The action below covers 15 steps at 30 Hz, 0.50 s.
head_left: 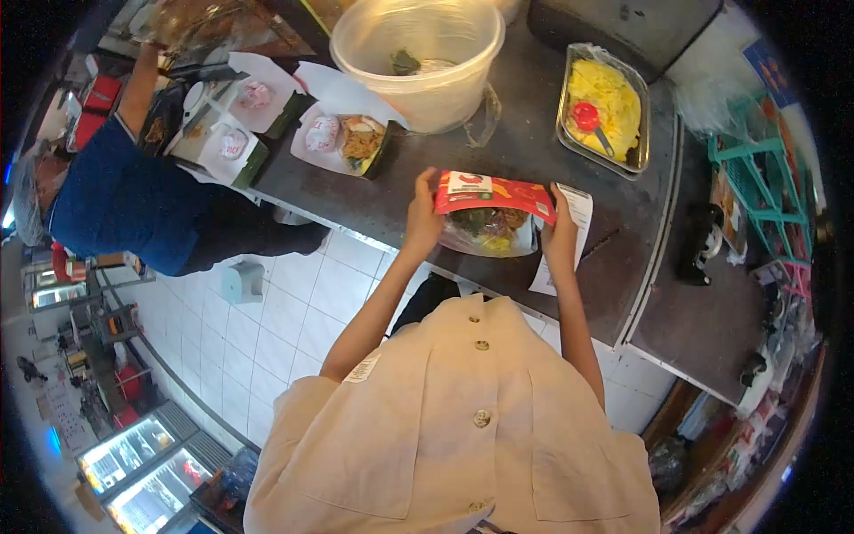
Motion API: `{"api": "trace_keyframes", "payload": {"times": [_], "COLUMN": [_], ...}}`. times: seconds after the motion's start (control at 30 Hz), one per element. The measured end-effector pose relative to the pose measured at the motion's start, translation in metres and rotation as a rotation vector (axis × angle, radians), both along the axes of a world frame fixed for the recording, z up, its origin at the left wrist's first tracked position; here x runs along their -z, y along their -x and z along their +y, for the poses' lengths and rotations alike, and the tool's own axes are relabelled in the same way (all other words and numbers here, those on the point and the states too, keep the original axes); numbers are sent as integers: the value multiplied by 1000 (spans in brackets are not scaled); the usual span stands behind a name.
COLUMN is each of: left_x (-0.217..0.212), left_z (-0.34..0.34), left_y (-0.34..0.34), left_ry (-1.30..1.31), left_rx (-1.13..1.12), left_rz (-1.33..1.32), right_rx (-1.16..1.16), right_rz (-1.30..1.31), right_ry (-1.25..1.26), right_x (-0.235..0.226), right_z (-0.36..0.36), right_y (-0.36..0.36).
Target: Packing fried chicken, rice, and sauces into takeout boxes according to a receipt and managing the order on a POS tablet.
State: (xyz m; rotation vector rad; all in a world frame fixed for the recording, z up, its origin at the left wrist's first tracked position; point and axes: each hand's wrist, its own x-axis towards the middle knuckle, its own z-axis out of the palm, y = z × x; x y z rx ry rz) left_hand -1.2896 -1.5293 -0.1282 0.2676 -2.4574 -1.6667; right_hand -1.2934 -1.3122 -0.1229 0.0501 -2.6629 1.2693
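Observation:
A paper takeaway food box [489,247] lies at the counter's front edge, directly before me. Its red printed lid flap [511,193] is partly raised, so greens, shredded brown food and something yellow [498,238] show inside. My left hand [425,214] grips the box's left side, fingers up along the flap's edge. On the opposite side my right hand [559,236] holds the flap's right end. A long white printed slip [576,222] lies beside and partly under my right hand.
Several open boxes with food and wrapped bundles, one nearby [341,142], line the counter's left. A big clear tub [418,98] stands behind; a tray of yellow food [614,98] holds a red scoop [585,116]. A co-worker in blue [133,196] works at left.

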Motion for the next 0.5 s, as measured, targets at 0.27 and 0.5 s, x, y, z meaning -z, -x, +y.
{"api": "trace_keyframes", "payload": {"times": [0.27, 0.5], "left_x": [-37, 14], "left_z": [-19, 4], "left_y": [10, -27], "left_ry": [569, 176], "left_rx": [342, 80], "left_rz": [46, 47], "right_rx": [-15, -21], "right_rz": [-120, 21], "right_ry": [-71, -23], "right_x": [7, 17], "right_z": [-9, -10], "right_y": [-15, -21]}}
